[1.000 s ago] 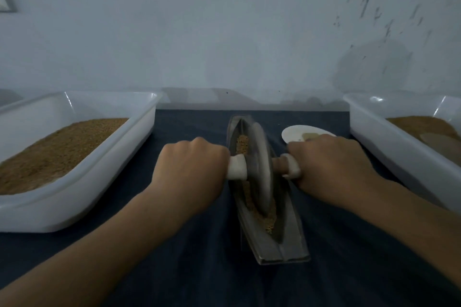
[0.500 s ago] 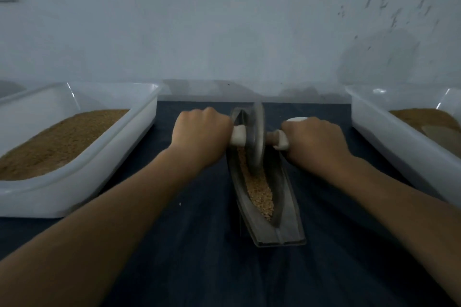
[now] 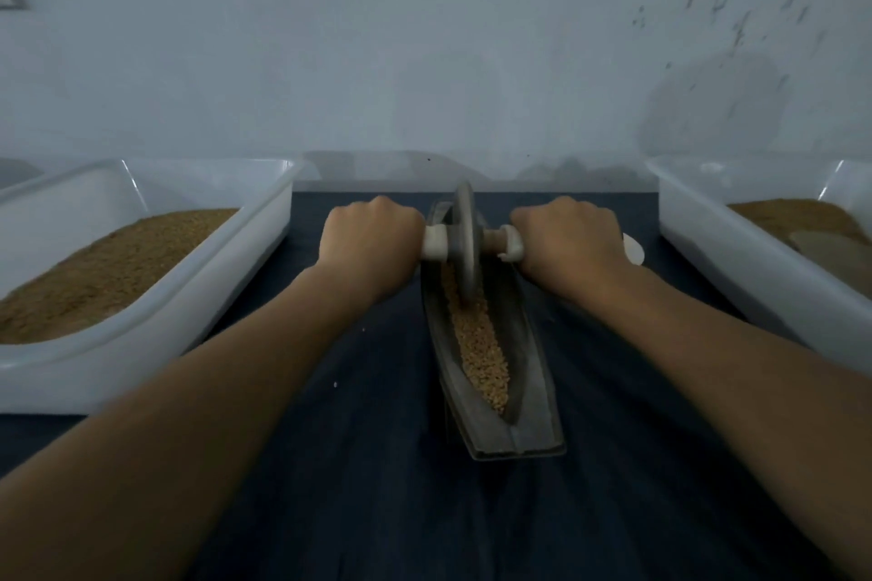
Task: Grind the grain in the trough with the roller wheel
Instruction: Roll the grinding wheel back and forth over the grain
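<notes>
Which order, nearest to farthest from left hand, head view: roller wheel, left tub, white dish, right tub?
1. roller wheel, gripped by left hand.
2. left tub, left side.
3. white dish, beyond right hand.
4. right tub, far right.

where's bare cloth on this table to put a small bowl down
Barest: the dark cloth in front of the trough's near end. Another strip runs between the left tray and the trough, partly under the left forearm. Crowded: the trough's far end, where the left hand and right hand hold the roller wheel.
</notes>
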